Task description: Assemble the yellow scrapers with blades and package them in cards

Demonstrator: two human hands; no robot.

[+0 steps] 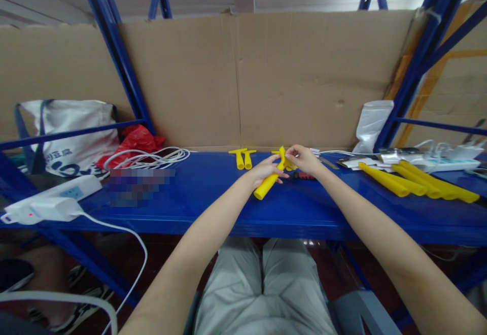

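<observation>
My left hand (265,169) is closed around a yellow tube (266,187) and holds it slanted just above the blue shelf (213,203). My right hand (304,158) pinches the tube's upper end, where a small yellow flared piece (282,153) sits. Two short yellow T-shaped pieces (242,157) lie on the shelf to the left of my hands. A small red and black object (302,175) lies under my right wrist; I cannot make out what it is.
Several long yellow tubes (416,182) lie at the right, beside a white power strip (452,164) and a plastic bag (371,124). At the left are coiled white cables (152,158), a red bag (131,142), a white tote (72,132) and power strips (49,200). Cardboard (243,76) backs the shelf.
</observation>
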